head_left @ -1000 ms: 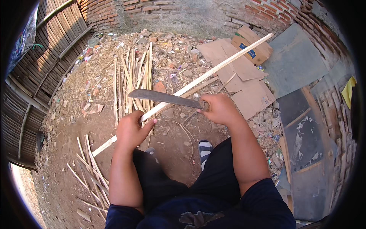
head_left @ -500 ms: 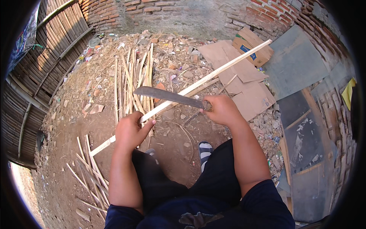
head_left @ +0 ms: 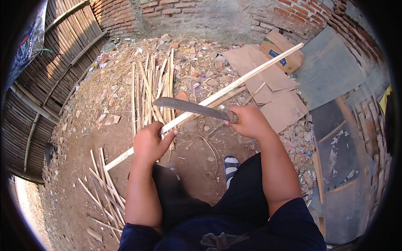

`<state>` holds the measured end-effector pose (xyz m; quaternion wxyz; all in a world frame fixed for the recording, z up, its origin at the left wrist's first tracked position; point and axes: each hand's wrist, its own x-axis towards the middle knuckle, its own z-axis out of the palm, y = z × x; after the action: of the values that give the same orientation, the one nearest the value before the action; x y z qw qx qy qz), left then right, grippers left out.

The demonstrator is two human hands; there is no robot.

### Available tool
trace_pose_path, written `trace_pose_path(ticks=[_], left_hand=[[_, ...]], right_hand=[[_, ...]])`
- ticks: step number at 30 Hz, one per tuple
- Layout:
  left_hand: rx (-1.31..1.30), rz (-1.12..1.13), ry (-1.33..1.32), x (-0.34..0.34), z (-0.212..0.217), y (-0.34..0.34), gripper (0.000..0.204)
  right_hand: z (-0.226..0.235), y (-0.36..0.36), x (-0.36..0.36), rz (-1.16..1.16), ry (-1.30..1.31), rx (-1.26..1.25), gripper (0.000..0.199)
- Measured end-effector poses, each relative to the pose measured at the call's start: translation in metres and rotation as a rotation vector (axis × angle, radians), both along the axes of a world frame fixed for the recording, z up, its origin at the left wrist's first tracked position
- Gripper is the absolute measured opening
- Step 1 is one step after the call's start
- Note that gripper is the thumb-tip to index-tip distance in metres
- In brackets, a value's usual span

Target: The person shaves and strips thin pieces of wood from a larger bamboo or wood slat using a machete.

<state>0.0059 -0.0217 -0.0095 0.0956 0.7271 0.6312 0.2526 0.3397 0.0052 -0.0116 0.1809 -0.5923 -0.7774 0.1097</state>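
Toward the near left edge of the ground (head_left: 75,146), a loose group of thin sticks (head_left: 112,182) is being seen, some of them crossed. Just beside it, the lower end of a long pale wooden strip (head_left: 240,82) is being pointed to the left, and a little farther along, the strip is being grasped by the closed left hand (head_left: 150,144). Beyond this hand, a larger bundle of sticks (head_left: 151,90) is being spread toward the far edge. In the middle, the strip is being crossed by the blade of a machete (head_left: 184,106); whether the two are touching cannot be told. The machete's handle is being gripped by the right hand (head_left: 249,121), so the hands are being held apart. It seems that the strip is being worked with the blade at this step; a stroke would be calling for a firm left grip, away from the cutting edge. Toward the far right corner, cardboard sheets (head_left: 281,109) are being overlapped, and beside them a cardboard box (head_left: 293,60) is being seen; its contents are being hidden.
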Motion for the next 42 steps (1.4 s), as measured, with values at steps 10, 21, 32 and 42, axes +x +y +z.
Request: trace_pose_path(ticks=[10,21,32,42], left_hand=[[0.062,0.016,-0.033,-0.004,-0.001,0.002,0.048],[-0.004,0.0,-0.05,-0.003,0.004,-0.001,0.052],[-0.016,-0.035,-0.025,-0.002,-0.001,-0.002,0.046],[-0.077,-0.017,0.011,0.002,0.004,-0.001,0.048]], right_hand=[[-0.017,0.025,0.037,-0.176,0.352,-0.008,0.04],[-0.01,0.026,0.028,-0.147,0.386,0.039,0.033],[-0.006,0.011,0.001,0.052,0.155,-0.021,0.033],[-0.003,0.005,-0.011,0.003,0.113,-0.056,0.039]])
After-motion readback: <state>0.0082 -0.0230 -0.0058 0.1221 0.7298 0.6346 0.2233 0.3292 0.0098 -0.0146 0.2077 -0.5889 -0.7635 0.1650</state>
